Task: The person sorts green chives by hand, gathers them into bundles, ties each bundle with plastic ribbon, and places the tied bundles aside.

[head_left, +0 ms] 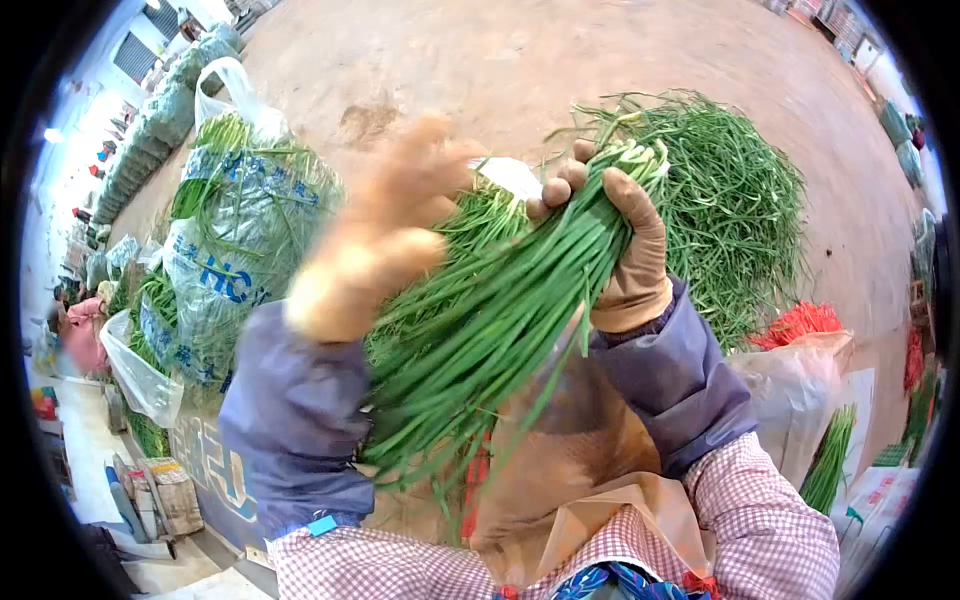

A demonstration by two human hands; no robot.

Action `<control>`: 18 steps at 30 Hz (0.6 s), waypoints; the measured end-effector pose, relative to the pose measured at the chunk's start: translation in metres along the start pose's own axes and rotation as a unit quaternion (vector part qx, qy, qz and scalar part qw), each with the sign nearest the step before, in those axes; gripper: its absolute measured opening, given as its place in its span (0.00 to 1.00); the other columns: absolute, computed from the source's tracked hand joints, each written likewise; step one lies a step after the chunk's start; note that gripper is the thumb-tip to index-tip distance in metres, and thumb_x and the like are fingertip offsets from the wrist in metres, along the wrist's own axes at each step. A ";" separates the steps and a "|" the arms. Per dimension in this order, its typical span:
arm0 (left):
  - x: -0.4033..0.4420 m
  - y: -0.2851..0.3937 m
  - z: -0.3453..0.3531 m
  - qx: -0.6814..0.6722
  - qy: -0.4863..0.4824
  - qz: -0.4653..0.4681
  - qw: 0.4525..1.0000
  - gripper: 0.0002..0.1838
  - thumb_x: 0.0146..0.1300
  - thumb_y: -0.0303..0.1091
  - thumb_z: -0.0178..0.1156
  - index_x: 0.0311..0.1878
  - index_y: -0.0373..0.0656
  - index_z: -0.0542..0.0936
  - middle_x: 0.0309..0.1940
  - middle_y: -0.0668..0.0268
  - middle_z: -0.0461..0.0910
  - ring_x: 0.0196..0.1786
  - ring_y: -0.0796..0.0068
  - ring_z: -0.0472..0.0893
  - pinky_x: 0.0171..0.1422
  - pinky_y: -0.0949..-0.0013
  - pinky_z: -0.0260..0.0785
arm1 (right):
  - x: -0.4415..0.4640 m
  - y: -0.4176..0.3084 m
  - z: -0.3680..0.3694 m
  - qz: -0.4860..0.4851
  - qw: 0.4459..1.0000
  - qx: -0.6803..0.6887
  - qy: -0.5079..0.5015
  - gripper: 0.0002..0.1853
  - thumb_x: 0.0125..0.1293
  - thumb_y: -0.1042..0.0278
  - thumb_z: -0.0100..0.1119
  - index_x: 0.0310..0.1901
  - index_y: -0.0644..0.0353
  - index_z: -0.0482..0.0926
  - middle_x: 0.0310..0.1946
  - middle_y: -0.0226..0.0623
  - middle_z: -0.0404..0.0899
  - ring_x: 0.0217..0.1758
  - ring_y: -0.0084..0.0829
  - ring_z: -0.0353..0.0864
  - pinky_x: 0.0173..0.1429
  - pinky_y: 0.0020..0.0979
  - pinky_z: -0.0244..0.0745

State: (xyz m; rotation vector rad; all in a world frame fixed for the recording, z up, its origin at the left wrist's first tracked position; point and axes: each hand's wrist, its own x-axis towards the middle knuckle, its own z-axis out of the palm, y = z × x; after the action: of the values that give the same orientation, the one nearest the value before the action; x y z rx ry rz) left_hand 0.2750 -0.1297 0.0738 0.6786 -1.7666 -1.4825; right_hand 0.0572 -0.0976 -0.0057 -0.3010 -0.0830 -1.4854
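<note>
My right hand, in a tan glove, is closed around a bunch of chives near its pale cut ends. The long green leaves hang down and to the left across my lap. My left hand, also gloved, is raised to the left of the bunch and blurred by motion. Its thumb and fingers look apart, and I see nothing between them. Just beyond my right hand lies a large loose heap of chives. More chives with pale ends lie behind the bunch, beside a white piece.
Full plastic bags of greens stand on my left. At right, red ties lie on a plastic-covered stack, with another bunch of chives below. A brown apron covers my lap. Bare floor stretches ahead.
</note>
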 end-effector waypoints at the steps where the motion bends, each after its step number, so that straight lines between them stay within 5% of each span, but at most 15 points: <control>1: -0.004 -0.013 0.025 -0.081 -0.065 -0.073 0.992 0.56 0.54 0.57 0.70 0.77 0.38 0.52 0.69 0.51 0.66 0.71 0.61 0.66 0.74 0.58 0.57 | -0.013 -0.007 0.005 0.001 1.000 0.023 -0.003 0.19 0.68 0.67 0.59 0.59 0.60 0.73 0.44 0.40 0.82 0.50 0.40 0.82 0.62 0.48 0.79; 3: -0.017 -0.032 0.078 -0.268 -0.151 -0.166 0.937 0.55 0.53 0.55 0.72 0.77 0.40 0.55 0.67 0.59 0.68 0.66 0.67 0.69 0.72 0.61 0.60 | -0.040 -0.022 0.006 -0.005 1.000 0.013 0.003 0.22 0.67 0.66 0.61 0.60 0.61 0.71 0.44 0.40 0.82 0.48 0.40 0.83 0.59 0.49 0.80; 4: -0.017 -0.024 0.101 -0.228 -0.224 -0.268 0.909 0.56 0.47 0.64 0.73 0.73 0.41 0.62 0.65 0.57 0.71 0.62 0.66 0.76 0.64 0.62 0.71 | -0.059 -0.034 0.005 -0.004 0.999 -0.026 0.034 0.22 0.66 0.66 0.61 0.61 0.61 0.71 0.43 0.39 0.82 0.47 0.40 0.83 0.58 0.49 0.80; 7: -0.070 -0.060 0.160 -0.494 -0.194 -0.301 0.792 0.55 0.48 0.57 0.76 0.73 0.41 0.60 0.64 0.52 0.70 0.62 0.52 0.77 0.61 0.54 0.76 | -0.112 -0.063 0.000 -0.014 0.988 -0.078 0.129 0.26 0.63 0.70 0.64 0.62 0.58 0.67 0.39 0.38 0.83 0.44 0.37 0.85 0.50 0.44 0.85; 11: -0.101 -0.053 0.215 -0.445 -0.181 -0.426 0.767 0.48 0.51 0.47 0.76 0.70 0.39 0.62 0.64 0.54 0.70 0.64 0.52 0.75 0.62 0.52 0.74 | -0.163 -0.081 -0.016 0.015 0.979 -0.116 0.170 0.29 0.62 0.67 0.64 0.64 0.57 0.65 0.43 0.39 0.81 0.44 0.39 0.85 0.49 0.44 0.85; 13: -0.114 -0.053 0.225 -0.365 -0.108 -0.511 0.771 0.29 0.57 0.31 0.70 0.60 0.37 0.70 0.44 0.57 0.81 0.47 0.59 0.83 0.51 0.58 0.78 | -0.169 -0.088 -0.020 0.033 0.986 -0.096 0.133 0.33 0.62 0.66 0.65 0.68 0.56 0.63 0.47 0.42 0.81 0.47 0.43 0.85 0.51 0.46 0.85; 16: -0.113 -0.046 0.216 -0.337 -0.102 -0.508 0.786 0.21 0.57 0.27 0.66 0.54 0.37 0.73 0.30 0.60 0.76 0.22 0.74 0.73 0.34 0.65 0.74 | -0.162 -0.105 -0.026 0.011 0.999 -0.001 0.033 0.37 0.63 0.61 0.66 0.70 0.55 0.60 0.56 0.48 0.78 0.56 0.48 0.82 0.60 0.51 0.80; 18: -0.113 -0.039 0.207 -0.292 -0.105 -0.531 0.788 0.21 0.55 0.28 0.66 0.52 0.36 0.73 0.27 0.61 0.75 0.20 0.76 0.71 0.28 0.68 0.69 | -0.155 -0.114 -0.039 0.004 0.999 -0.037 0.011 0.30 0.67 0.60 0.62 0.67 0.53 0.64 0.46 0.43 0.81 0.51 0.44 0.84 0.56 0.45 0.82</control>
State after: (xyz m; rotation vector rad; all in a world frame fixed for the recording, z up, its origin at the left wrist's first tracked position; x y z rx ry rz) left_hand 0.1756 0.0743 -0.0018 1.2894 -0.8574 -2.7709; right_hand -0.0741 0.0361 -0.0630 -0.3455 -0.0093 -1.4860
